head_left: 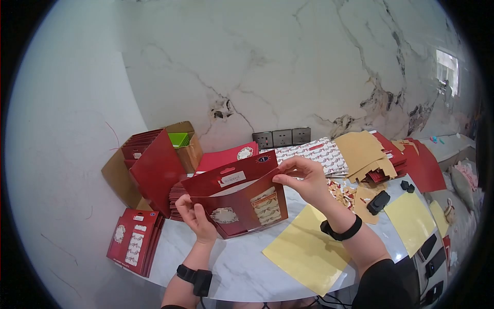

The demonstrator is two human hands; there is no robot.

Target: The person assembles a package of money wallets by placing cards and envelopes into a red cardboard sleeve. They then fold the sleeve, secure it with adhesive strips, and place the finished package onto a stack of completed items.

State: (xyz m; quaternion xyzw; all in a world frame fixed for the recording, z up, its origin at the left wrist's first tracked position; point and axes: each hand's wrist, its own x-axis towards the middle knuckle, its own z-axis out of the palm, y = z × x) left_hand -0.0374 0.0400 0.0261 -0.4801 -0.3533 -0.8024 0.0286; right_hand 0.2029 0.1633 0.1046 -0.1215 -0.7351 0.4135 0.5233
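Note:
Between my hands is a red printed cardboard packaging sleeve (239, 226), tilted above the marble-patterned table. Its top gapes, with the front panel away from the taller back panel, which has a hang hole and a white label. My left hand (198, 220) pinches the sleeve's left edge between thumb and fingers. At the upper right corner, my right hand (304, 179) grips the front panel's edge with thumb and fingertips. White oval artwork and a patterned picture show on the front. What lies inside the sleeve is mostly hidden.
Similar red packages (135, 242) stand stacked at the left, below an open cardboard box (116, 170). White patterned sheets (314, 154), brown card (360, 149) and paper scraps (343, 191) lie behind. A yellow sheet (309, 252) lies at front right; a black device (379, 202) sits farther right.

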